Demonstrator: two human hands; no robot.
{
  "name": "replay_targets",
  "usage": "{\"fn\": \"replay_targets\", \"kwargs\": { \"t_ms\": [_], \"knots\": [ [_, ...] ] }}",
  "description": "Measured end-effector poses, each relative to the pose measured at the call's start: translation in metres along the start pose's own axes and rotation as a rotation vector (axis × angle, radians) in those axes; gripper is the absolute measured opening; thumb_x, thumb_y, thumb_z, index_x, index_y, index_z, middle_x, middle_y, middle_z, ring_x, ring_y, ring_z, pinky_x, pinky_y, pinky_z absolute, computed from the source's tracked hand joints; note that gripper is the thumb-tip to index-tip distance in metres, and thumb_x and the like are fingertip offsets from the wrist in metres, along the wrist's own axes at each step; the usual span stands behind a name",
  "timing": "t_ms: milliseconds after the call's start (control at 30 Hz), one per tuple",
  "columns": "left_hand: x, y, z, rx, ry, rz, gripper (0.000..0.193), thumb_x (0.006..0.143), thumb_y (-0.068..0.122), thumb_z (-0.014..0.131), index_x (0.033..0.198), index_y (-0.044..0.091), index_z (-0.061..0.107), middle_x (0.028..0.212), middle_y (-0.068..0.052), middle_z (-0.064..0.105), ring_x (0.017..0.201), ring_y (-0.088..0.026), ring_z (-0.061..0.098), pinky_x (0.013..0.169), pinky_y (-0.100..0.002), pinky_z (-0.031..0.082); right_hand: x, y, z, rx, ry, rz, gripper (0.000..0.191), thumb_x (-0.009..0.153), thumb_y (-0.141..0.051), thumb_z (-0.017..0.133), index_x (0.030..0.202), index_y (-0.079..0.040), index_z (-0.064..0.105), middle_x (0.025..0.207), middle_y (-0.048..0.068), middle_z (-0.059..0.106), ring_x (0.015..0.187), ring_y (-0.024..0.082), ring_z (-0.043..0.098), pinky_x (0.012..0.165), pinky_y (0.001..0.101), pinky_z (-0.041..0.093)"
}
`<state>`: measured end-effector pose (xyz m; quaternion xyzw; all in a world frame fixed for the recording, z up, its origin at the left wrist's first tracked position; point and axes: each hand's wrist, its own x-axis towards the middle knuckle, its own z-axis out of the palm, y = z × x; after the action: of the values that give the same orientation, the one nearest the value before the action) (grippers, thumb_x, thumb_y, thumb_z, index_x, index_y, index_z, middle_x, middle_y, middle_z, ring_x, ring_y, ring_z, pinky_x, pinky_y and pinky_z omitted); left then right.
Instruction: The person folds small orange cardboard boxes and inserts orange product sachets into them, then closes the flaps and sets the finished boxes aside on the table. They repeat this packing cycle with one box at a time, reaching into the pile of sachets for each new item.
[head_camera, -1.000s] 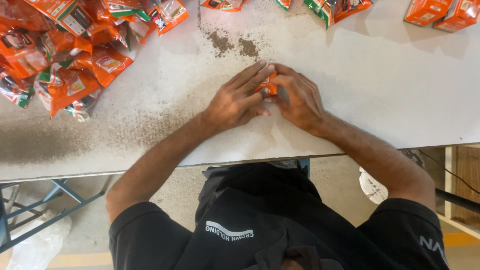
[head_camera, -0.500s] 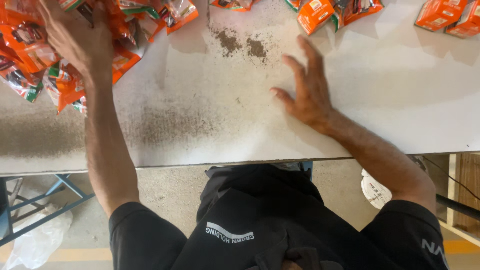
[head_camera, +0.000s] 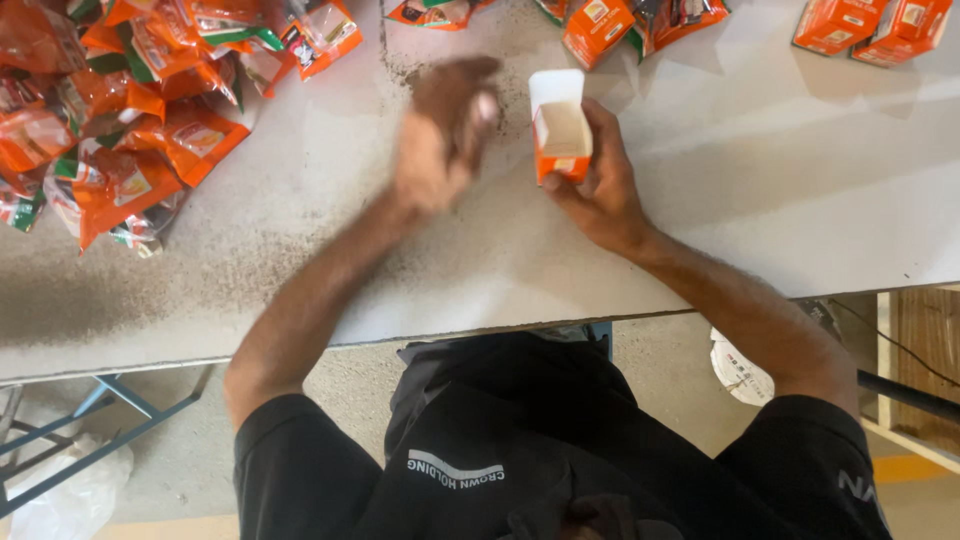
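The right hand (head_camera: 598, 190) grips a small orange carton (head_camera: 562, 128) upright on the table (head_camera: 760, 200), flap open and mouth clear. The left hand (head_camera: 440, 135) hovers beside it, blurred (whether its curled fingers hold anything, I cannot tell). Best keep the carton steady, its mouth facing that hand.

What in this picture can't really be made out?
- Left hand, head view: motion blur hides whether its grip holds anything.
- Open orange carton in the right hand: its inside bottom is hidden by its own walls.
- Orange sachets and closed orange cartons: cut off by the frame edges.
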<state>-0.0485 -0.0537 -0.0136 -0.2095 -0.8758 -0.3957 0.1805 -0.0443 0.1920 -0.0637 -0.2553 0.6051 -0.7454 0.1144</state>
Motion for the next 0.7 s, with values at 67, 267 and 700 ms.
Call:
{"fn": "replay_targets", "kwargs": {
  "t_ms": [67, 267, 700],
  "knots": [
    [0.028, -0.038, -0.002, 0.361, 0.057, 0.0, 0.016, 0.104, 0.008, 0.064, 0.12, 0.006, 0.062, 0.119, -0.014, 0.063, 0.113, -0.035, 0.061, 0.1, -0.051, 0.05, -0.002, 0.002, 0.002, -0.334, -0.067, -0.045, 0.074, 0.106, -0.021, 0.071, 0.157, -0.003, 0.019, 0.146, 0.017, 0.046, 0.138, 0.028, 0.05, 0.117, 0.0432, 0.043],
    [0.047, -0.079, 0.04, 0.738, 0.103, 0.053, 0.036, 0.091, 0.008, 0.069, 0.123, 0.001, 0.053, 0.11, -0.018, 0.06, 0.103, -0.036, 0.06, 0.081, -0.048, 0.054, -0.003, -0.005, 0.007, -0.517, -0.154, -0.063, 0.068, 0.109, -0.018, 0.068, 0.154, -0.004, 0.019, 0.142, 0.02, 0.05, 0.136, 0.032, 0.055, 0.118, 0.0447, 0.044],
    [-0.054, 0.022, -0.034, 0.487, 0.011, 0.099, 0.073, 0.083, 0.015, 0.071, 0.141, -0.003, 0.032, 0.122, -0.028, 0.06, 0.089, -0.037, 0.063, 0.071, -0.048, 0.057, -0.003, -0.021, 0.01, -0.664, -0.111, -0.097, 0.06, 0.105, -0.019, 0.069, 0.151, 0.001, 0.036, 0.144, 0.023, 0.052, 0.133, 0.039, 0.056, 0.112, 0.0455, 0.047]
  ]
}}
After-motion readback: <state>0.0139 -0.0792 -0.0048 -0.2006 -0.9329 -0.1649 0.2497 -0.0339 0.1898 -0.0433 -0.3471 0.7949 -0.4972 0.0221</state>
